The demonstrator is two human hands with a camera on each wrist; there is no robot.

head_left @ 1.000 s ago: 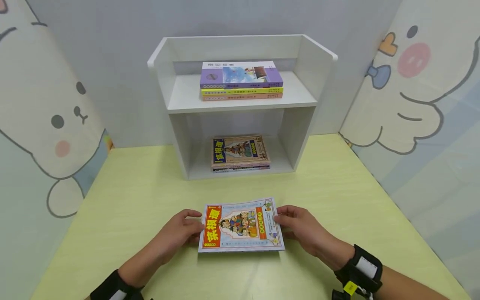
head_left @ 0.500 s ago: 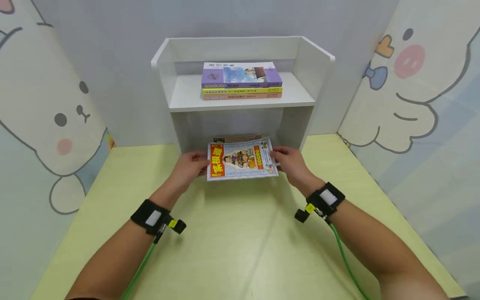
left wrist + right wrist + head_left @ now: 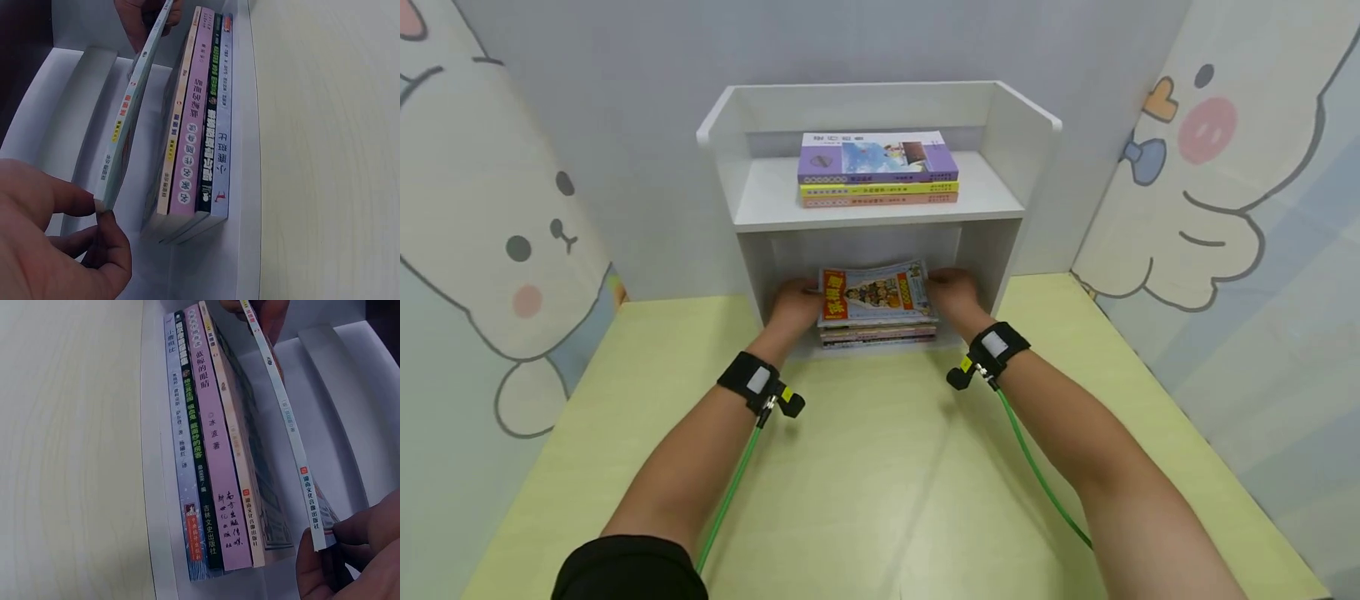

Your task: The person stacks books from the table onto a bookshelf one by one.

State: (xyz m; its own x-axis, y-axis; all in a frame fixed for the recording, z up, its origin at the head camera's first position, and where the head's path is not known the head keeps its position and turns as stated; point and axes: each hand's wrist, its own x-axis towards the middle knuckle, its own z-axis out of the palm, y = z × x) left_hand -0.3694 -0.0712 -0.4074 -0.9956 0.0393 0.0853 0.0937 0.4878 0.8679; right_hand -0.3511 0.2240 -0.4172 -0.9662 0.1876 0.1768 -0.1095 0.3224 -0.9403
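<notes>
Inside the lower compartment, my left hand (image 3: 793, 308) and right hand (image 3: 957, 298) hold a thin light-blue comic book (image 3: 876, 293) by its two short ends. Its cover carries a red-and-yellow title strip and cartoon figures. Thumb and fingers pinch the spine's end corner in the left wrist view, and the right hand pinches the opposite end in the right wrist view. Below the comic book lies a stack of books (image 3: 200, 125) with peach, pink, black and pale-blue spines. A gap shows between the comic book and the stack in both wrist views.
A white two-tier shelf (image 3: 880, 225) stands on the pale green table (image 3: 850, 467) against the wall. Three books (image 3: 878, 171), purple on top, lie on its upper tier. Side panels flank both hands. Green cables (image 3: 1030, 454) trail from the wrist cameras.
Both hands have carried the comic book forward from above the table into the lower compartment, over the stack. The books on the upper tier have stayed put.
</notes>
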